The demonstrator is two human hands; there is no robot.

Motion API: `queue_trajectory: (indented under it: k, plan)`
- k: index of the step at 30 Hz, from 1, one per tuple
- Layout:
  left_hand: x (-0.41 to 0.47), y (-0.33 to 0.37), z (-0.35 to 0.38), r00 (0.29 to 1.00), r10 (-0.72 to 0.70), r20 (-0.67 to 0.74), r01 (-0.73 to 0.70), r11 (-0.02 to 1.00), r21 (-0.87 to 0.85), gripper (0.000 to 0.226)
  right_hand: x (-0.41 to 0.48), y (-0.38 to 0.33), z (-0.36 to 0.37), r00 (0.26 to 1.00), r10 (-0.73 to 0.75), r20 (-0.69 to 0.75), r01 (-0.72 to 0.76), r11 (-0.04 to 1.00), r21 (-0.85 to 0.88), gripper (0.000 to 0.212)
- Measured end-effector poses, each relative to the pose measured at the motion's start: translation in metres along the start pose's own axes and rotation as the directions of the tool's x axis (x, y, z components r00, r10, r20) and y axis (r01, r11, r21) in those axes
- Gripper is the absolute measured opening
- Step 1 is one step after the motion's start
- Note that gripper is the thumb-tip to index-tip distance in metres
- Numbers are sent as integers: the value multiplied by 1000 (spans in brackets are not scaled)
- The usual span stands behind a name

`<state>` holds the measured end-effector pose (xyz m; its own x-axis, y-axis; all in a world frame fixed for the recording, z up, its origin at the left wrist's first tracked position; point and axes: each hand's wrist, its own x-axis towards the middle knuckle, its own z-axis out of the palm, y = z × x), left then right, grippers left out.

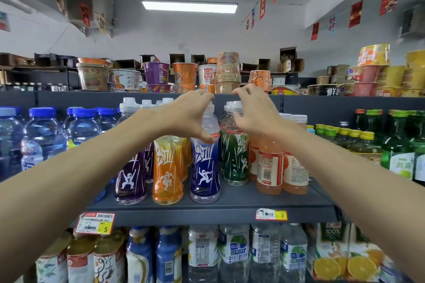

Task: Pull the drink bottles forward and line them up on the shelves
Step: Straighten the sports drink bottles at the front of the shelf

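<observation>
Blue bottle (204, 167) stands mid shelf (207, 213), near front edge. Left hand (188, 115) fingers curl round its top, gripping. Right hand (255, 112) fingers bent over green bottle (234, 156), set further back; holding or not, cannot tell. Bottles full: likely heavy, smooth, slippy, tippy. Best hold neck under cap.

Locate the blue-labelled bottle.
Head view, centre, front edge of the middle shelf: the blue-labelled bottle stands between the orange bottle and the green bottle, left hand round its neck.
</observation>
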<state>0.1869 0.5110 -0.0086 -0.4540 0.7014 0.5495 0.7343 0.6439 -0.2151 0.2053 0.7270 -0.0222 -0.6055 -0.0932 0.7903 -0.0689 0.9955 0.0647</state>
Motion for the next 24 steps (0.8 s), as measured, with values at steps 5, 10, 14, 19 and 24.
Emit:
queue_trajectory:
  k: [5, 10, 14, 19, 24]
  plan:
    - [1, 3, 3, 1000, -16, -3, 17, 1000, 24, 103, 15, 6, 8, 970, 70, 233, -41, 991, -126, 69]
    - [0, 1, 5, 1000, -8, -12, 8, 1000, 28, 116, 15, 2, 15, 954, 114, 278, -95, 992, -81, 60]
    - [2, 1, 4, 1000, 5, -2, -5, 998, 67, 114, 23, 2, 6, 928, 133, 349, -175, 980, 92, 46]
    - [3, 5, -4, 998, 15, -55, -10, 996, 90, 101, 24, 7, -10, 915, 97, 391, -169, 974, 154, 46]
    - [44, 13, -23, 988, -26, -151, 34, 998, 49, 56, 13, 19, -31, 916, 9, 402, -105, 970, 218, 44]
